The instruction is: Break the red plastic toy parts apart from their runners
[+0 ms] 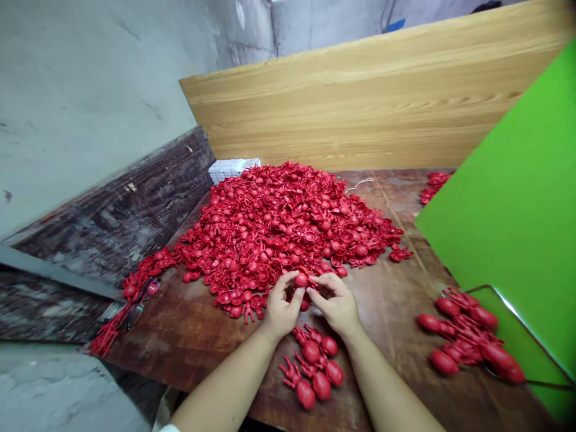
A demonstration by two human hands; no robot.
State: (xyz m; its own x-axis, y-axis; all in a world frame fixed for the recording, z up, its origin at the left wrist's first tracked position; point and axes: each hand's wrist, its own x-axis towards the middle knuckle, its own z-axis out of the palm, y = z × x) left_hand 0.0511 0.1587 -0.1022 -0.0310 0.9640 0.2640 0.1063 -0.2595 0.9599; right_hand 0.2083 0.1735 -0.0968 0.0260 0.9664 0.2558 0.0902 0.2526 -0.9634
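Observation:
Between my two hands, just in front of a large heap of red plastic pieces, is a small red plastic figure with a round head. My left hand pinches it from the left with thumb and forefinger. From the right, the fingertips of my right hand close on its narrow end. Below my hands, between the forearms, several assembled-looking red figures with round heads and thin limbs lie on the brown table.
More large-headed red figures lie at the right by a green panel. Red strands and pieces hang over the left edge. A white box stands behind the heap, before a wooden board.

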